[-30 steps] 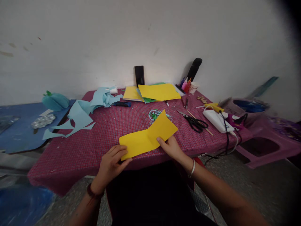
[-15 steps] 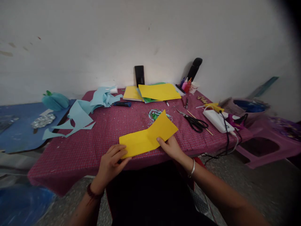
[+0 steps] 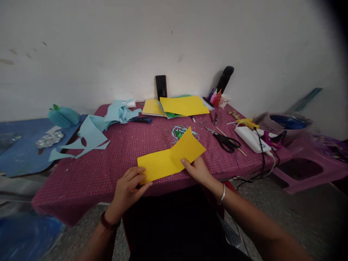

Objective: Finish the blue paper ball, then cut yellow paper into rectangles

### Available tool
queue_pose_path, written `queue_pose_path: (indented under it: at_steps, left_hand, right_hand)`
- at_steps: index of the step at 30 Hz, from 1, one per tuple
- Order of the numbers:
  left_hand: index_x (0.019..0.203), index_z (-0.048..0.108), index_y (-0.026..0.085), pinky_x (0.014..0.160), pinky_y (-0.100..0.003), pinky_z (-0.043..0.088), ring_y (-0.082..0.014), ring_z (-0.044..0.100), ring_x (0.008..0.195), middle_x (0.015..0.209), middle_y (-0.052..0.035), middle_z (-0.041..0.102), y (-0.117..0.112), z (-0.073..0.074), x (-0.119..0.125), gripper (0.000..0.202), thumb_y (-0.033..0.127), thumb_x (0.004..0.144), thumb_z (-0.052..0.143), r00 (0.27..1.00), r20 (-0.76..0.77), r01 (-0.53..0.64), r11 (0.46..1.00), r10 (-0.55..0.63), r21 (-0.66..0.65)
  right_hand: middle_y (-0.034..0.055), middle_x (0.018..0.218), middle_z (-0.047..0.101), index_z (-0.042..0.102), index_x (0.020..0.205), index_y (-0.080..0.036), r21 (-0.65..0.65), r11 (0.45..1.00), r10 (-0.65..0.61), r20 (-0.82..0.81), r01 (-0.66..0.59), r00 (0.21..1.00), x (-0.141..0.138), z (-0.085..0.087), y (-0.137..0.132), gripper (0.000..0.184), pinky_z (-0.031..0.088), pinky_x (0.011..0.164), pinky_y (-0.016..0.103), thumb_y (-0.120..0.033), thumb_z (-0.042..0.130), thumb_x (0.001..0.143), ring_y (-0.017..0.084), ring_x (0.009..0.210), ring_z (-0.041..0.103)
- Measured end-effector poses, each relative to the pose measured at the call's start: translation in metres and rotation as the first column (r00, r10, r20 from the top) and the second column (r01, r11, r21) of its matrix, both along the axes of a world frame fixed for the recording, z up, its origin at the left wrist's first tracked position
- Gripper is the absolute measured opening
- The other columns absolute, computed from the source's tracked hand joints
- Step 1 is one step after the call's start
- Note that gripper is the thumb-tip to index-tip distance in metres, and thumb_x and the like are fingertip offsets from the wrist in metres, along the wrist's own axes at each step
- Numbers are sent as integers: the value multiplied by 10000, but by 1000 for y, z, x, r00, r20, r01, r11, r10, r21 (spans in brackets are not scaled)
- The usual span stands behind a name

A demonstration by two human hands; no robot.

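Note:
A yellow paper sheet [image 3: 171,156], creased down the middle, lies at the near edge of a table covered with a red checked cloth [image 3: 127,145]. My left hand [image 3: 126,190] pinches the sheet's near left corner, thumb below and fingers curled on top. My right hand [image 3: 198,170] grips the sheet's near right edge, and that half tilts upward.
Black scissors [image 3: 225,141] and a wooden stick lie right of the sheet. A white power strip [image 3: 251,138] with cables and a yellow glue gun [image 3: 247,124] sit at the right edge. Yellow and green sheets [image 3: 182,106], a phone [image 3: 161,87], light blue paper scraps [image 3: 92,134], shredded paper [image 3: 178,131].

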State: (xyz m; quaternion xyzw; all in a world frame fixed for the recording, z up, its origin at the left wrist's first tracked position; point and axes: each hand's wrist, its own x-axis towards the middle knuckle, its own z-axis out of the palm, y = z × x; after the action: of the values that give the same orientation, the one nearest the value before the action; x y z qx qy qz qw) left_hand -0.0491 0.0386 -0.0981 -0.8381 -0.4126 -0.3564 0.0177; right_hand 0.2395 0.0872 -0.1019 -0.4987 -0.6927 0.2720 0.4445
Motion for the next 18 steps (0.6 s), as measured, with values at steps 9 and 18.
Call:
queue_pose_path:
  at_steps: [9, 18]
  left_hand:
    - [898, 607, 186, 843, -391, 538, -226, 613, 985, 1039, -95, 647, 1, 0, -1, 177, 219, 770, 726, 999, 46, 19, 1000, -19, 9]
    - [1026, 589, 194, 853, -414, 535, -240, 603, 1013, 1071, -100, 640, 2, -3, -4, 317, 231, 753, 746, 998, 66, 15, 1000, -16, 10]
  right_hand:
    - [122, 1115, 707, 644, 1066, -186, -2, 1000, -13, 26, 13, 1000, 1, -1, 0, 278, 528, 877, 425, -339, 554, 853, 290, 1013, 665]
    - [118, 1097, 712, 641, 1055, -185, -7, 1000, 1, 15, -1, 1000, 0, -1, 0, 272, 534, 861, 411, -345, 550, 856, 280, 992, 673]
